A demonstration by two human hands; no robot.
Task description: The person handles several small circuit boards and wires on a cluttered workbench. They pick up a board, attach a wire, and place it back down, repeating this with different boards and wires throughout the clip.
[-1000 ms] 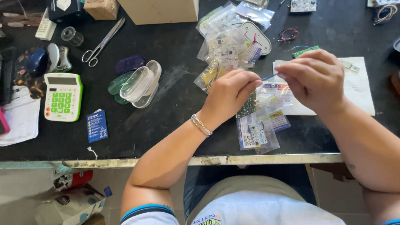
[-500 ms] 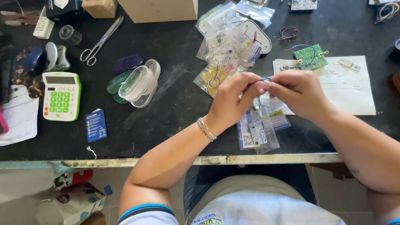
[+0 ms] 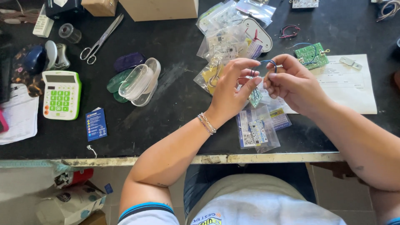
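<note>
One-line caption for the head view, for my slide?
Left hand and right hand bend a blue wire above bagged parts.

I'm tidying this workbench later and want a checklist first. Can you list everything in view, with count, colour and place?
blue wire: one, looped, pinched between both hands
small circuit board: one, green, hanging under the hands
circuit board: one, green, wired, on the paper's top corner
paper sheet: one, white, bench right
clear bags: a pile, count unclear, bench centre top; more below the hands
calculator: one, white and green, bench left
scissors: one pair, metal, upper left
clear tray: one, left of centre
cardboard box: one, tan, top edge
blue leaflet: one, near front edge
left hand: bracelets on wrist
right hand: bare
</note>
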